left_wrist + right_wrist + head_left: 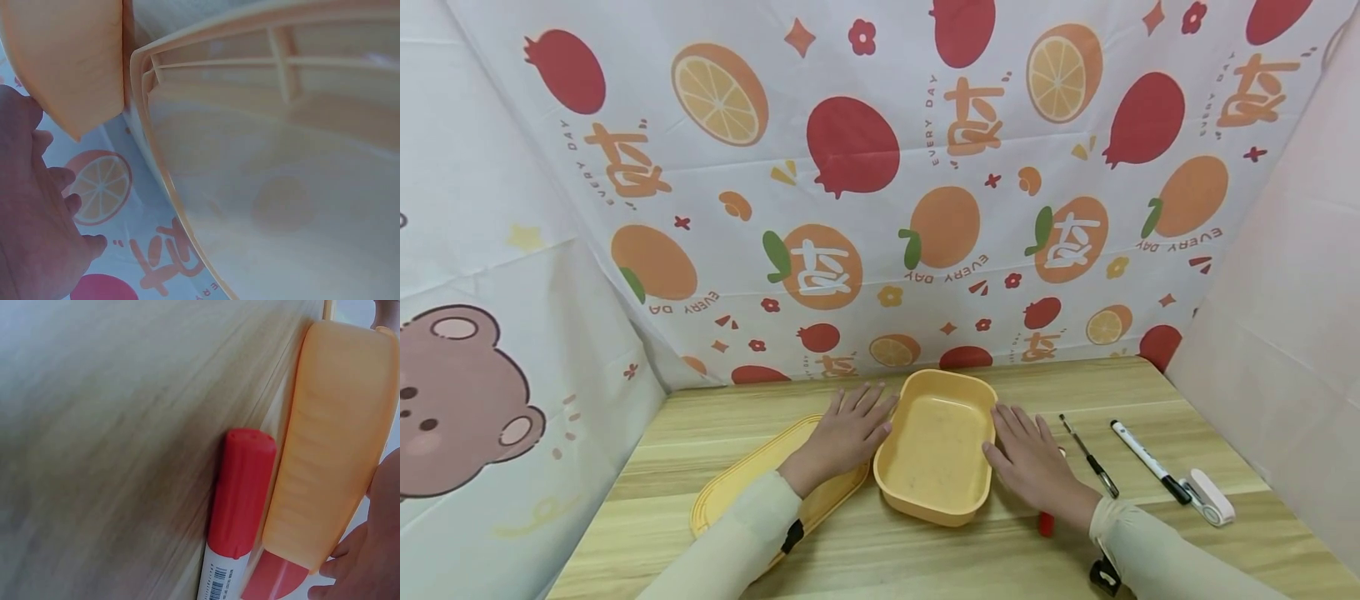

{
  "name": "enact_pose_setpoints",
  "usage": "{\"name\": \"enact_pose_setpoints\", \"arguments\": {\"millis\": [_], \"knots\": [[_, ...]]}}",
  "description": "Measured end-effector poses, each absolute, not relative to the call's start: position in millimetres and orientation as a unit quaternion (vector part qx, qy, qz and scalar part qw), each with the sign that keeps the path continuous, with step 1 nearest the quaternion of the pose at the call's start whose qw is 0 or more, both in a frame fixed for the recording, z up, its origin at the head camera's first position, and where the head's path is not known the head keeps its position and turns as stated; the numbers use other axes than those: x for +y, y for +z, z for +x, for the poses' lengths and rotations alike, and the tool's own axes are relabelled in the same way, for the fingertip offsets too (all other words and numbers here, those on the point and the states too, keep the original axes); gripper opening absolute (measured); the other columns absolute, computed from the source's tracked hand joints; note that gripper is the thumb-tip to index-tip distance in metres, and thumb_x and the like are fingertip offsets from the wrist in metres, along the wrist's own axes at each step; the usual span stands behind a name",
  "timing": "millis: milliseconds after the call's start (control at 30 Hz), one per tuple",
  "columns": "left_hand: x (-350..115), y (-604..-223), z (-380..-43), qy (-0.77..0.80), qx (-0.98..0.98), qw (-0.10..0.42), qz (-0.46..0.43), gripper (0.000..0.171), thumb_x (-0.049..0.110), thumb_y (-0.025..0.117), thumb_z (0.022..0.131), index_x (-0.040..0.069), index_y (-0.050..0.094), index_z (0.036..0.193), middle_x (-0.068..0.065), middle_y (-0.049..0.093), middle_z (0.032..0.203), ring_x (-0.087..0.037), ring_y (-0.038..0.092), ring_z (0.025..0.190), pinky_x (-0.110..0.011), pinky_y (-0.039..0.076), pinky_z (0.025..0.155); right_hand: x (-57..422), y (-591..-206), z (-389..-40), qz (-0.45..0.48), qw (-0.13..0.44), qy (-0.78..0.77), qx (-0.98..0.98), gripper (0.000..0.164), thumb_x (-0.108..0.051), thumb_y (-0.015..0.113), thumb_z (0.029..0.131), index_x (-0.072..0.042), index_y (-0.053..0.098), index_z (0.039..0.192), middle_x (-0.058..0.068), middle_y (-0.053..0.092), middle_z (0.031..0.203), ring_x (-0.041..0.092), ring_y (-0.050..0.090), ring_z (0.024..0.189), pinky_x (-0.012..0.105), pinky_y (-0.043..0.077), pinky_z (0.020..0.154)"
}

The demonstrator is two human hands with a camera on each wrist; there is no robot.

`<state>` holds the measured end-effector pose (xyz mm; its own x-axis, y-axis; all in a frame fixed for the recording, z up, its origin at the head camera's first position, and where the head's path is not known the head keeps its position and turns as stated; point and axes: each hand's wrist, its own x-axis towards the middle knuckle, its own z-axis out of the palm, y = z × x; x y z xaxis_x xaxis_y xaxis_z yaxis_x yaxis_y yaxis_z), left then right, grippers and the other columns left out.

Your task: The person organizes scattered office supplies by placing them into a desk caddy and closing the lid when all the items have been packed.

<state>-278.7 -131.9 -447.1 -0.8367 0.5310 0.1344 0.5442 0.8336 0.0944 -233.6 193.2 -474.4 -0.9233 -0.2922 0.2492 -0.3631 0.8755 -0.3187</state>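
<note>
An orange-yellow rectangular plastic box (pixel 936 450) stands upright and open-topped on the wooden table. My left hand (pixel 842 437) lies along its left rim, fingers extended. On the opposite side, my right hand (pixel 1033 462) has its fingertips at the right rim, fingers also straight. A matching lid (pixel 756 479) lies left of the box, partly hidden under my left forearm. The left wrist view shows the lid's ribbed rim (pixel 181 209) up close. A red-capped marker (pixel 240 494) rests beside the box in the right wrist view, mostly hidden by my right hand from above.
To the right lie a thin black-ended pen (pixel 1090 457), a white marker with a black cap (pixel 1150 461) and a small white-and-metal object (pixel 1212 497). A fruit-print cloth (pixel 880 217) hangs behind the table (pixel 1022 567), with pale cloth walls on both sides.
</note>
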Motion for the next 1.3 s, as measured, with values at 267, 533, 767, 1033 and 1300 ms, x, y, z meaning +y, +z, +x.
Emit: {"name": "enact_pose_setpoints", "arguments": {"millis": [267, 533, 767, 1033, 1300], "knots": [[-136.0, -451.2, -274.4, -0.087, -0.957, 0.033, -0.275, 0.053, 0.044, 0.034, 0.109, 0.027, 0.032, 0.16, -0.008, 0.023, 0.168, -0.033, 0.016, 0.156, -0.062, 0.015, 0.121, 192.3, -472.1, -232.3, 0.177, 0.08, 0.187, -0.963, 0.065, -0.042, 0.045, 0.107, -0.002, 0.032, 0.157, 0.016, 0.03, 0.164, 0.04, 0.024, 0.152, 0.065, 0.02, 0.118], [-140.7, -455.1, -264.3, -0.11, -0.956, 0.012, -0.271, 0.052, 0.043, 0.034, 0.11, 0.027, 0.032, 0.159, -0.009, 0.024, 0.168, -0.034, 0.012, 0.156, -0.063, 0.014, 0.121, 194.5, -475.3, -231.9, 0.185, 0.063, 0.203, -0.959, 0.065, -0.041, 0.046, 0.107, -0.005, 0.03, 0.158, 0.014, 0.027, 0.166, 0.04, 0.023, 0.152, 0.063, 0.021, 0.119], [-142.8, -452.1, -252.8, -0.097, -0.957, 0.008, -0.274, 0.053, 0.044, 0.031, 0.11, 0.028, 0.029, 0.161, -0.002, 0.024, 0.168, -0.033, 0.011, 0.156, -0.061, 0.012, 0.121, 196.4, -476.6, -230.3, 0.2, 0.062, 0.212, -0.954, 0.065, -0.04, 0.047, 0.106, -0.004, 0.03, 0.158, 0.014, 0.027, 0.166, 0.04, 0.023, 0.152, 0.063, 0.021, 0.118], [-145.5, -458.7, -239.0, -0.1, -0.953, 0.035, -0.282, 0.054, 0.046, 0.033, 0.109, 0.027, 0.032, 0.159, 0.006, 0.029, 0.166, -0.031, 0.018, 0.155, -0.061, 0.014, 0.121, 199.8, -477.6, -226.0, 0.216, 0.043, 0.243, -0.945, 0.067, -0.04, 0.047, 0.107, -0.006, 0.024, 0.16, 0.012, 0.021, 0.168, 0.037, 0.02, 0.154, 0.06, 0.02, 0.12], [-147.8, -460.3, -228.4, -0.109, -0.95, 0.06, -0.286, 0.053, 0.043, 0.036, 0.109, 0.023, 0.037, 0.158, 0.007, 0.032, 0.164, -0.03, 0.02, 0.154, -0.06, 0.019, 0.12, 199.1, -473.6, -223.5, 0.228, 0.033, 0.25, -0.94, 0.067, -0.04, 0.046, 0.107, -0.009, 0.022, 0.161, 0.009, 0.019, 0.169, 0.035, 0.019, 0.154, 0.059, 0.021, 0.12]]}}
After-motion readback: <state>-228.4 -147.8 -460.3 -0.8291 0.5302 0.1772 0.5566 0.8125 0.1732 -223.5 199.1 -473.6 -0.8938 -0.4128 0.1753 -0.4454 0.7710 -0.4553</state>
